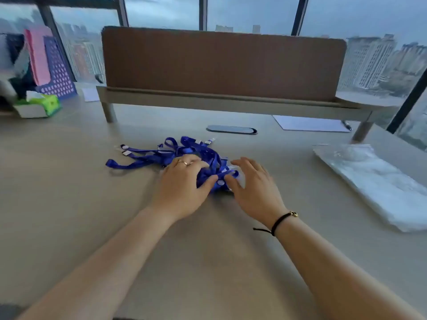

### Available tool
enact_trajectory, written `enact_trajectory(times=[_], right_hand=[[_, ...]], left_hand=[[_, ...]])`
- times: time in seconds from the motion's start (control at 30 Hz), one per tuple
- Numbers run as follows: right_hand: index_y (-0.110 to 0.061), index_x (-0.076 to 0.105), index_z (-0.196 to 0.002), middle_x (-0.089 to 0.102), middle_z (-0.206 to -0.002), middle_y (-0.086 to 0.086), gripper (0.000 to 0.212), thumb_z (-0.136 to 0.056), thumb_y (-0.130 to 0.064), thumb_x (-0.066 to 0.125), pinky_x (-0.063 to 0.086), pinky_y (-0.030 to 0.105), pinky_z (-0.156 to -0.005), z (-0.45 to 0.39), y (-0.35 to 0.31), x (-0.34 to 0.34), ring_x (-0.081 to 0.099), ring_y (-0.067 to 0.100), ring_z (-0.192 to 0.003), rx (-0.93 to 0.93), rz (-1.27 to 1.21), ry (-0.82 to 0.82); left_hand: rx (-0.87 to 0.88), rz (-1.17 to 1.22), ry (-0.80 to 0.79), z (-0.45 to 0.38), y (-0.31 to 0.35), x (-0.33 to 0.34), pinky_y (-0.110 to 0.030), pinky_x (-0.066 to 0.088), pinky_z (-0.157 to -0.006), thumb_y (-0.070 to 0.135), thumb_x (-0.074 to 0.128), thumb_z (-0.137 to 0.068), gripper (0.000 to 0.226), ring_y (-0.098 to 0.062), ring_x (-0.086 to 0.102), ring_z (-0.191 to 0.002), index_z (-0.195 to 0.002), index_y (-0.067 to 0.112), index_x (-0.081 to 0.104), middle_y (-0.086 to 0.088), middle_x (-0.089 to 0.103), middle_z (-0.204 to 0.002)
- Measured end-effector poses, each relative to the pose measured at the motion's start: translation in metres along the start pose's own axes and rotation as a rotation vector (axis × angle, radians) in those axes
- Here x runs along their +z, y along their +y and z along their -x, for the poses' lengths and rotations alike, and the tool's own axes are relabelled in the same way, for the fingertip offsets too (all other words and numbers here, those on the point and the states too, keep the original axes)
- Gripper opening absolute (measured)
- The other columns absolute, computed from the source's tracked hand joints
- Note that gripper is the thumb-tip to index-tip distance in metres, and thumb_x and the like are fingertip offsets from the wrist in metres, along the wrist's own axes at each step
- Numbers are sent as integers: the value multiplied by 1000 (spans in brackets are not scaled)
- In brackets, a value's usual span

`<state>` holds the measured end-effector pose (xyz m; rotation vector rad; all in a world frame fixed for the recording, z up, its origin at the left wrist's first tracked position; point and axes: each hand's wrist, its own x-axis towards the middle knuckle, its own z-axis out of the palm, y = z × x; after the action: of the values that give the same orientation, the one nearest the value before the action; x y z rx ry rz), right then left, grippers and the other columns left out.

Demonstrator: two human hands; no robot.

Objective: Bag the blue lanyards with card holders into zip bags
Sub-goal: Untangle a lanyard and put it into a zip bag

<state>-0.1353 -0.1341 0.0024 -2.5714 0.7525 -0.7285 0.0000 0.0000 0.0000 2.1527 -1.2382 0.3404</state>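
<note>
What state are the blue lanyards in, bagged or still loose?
Loose. The lanyards lie tangled on the desk under both hands; the zip bags sit apart at the right, nothing blue visible in them.

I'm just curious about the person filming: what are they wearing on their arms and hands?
Both forearms are bare, with no sleeves in view. The left hand has a thin gold-coloured ring on one of its fingers. The right hand has a black cord bracelet with a small gold bead at the wrist.

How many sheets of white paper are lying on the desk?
2. One sheet lies under the right end of the desk shelf, with a pen at its right edge. A smaller one lies far left, beside the blue perforated file holder. Others may be hidden.
</note>
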Motion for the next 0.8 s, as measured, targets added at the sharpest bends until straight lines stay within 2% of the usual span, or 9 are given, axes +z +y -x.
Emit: enact_trajectory(times=[0.1, 0.2, 0.33, 0.47, 0.57, 0.67, 0.77, 0.8], right_hand=[[-30, 58, -124, 55, -134, -6, 34, -92, -42, 55, 40, 37, -102, 4, 0, -2, 49, 21, -123, 62, -42, 5], [-32, 62, -119, 52, -137, -5, 30, -90, -42, 59, 38, 37, -105, 4, 2, 2, 47, 22, -126, 54, 8, -68], [-39, 62, -120, 44, -147, -5, 31, -90, -46, 59, 31, 39, -111, -7, 0, 9, 35, 19, -137, -45, 86, -140], [-39, 66, -115, 49, -140, -9, 25, -91, -42, 59, 26, 32, -111, -12, 2, 21, 35, 15, -136, -162, 115, -123], [-35, 73, -104, 60, -125, -11, 18, -90, -32, 62, 34, 31, -103, -14, 5, 25, 49, 15, -122, -202, 52, 15], [-31, 75, -95, 66, -107, -14, 12, -88, -25, 68, 44, 27, -90, -15, 5, 22, 55, 10, -103, -191, -90, 198], [-28, 72, -91, 65, -90, -19, 8, -90, -22, 67, 38, 10, -78, -11, 1, 16, 53, 2, -88, -94, -247, 208], [-29, 70, -90, 66, -84, -18, 10, -91, -21, 65, 39, 9, -73, -10, -1, 13, 54, 3, -83, -46, -318, 195]], left_hand=[[41, -109, -147, 2, 5, -11, -44, 46, -100, 71, 42, -82, 57, -15, 47, -125, -113, 30, 68, 12, 58, -127], [72, -180, -209, 5, 5, -9, -40, 33, -107, 60, 54, -88, 43, -16, 43, -129, -116, 31, 67, 13, 54, -131], [111, -199, -161, 7, -1, -3, -35, 27, -104, 49, 60, -91, 33, -19, 43, -128, -112, 26, 72, 9, 54, -133], [180, -148, -28, 8, -11, 7, -23, 25, -93, 36, 72, -85, 14, -19, 57, -112, -91, 23, 76, 7, 66, -114], [109, -52, -2, 6, -13, 6, -21, 32, -92, 35, 69, -89, 15, -11, 54, -113, -96, 24, 76, 12, 65, -114], [90, 40, 43, 2, -13, 2, -10, 33, -84, 32, 66, -93, 16, -5, 51, -110, -99, 22, 76, 15, 66, -113], [67, 128, 47, -2, -10, -1, -8, 37, -90, 37, 57, -96, 25, 2, 48, -114, -106, 22, 75, 17, 66, -115], [52, 161, 44, -2, -7, -3, -5, 34, -93, 43, 54, -96, 30, 7, 45, -117, -110, 24, 73, 20, 64, -118]])
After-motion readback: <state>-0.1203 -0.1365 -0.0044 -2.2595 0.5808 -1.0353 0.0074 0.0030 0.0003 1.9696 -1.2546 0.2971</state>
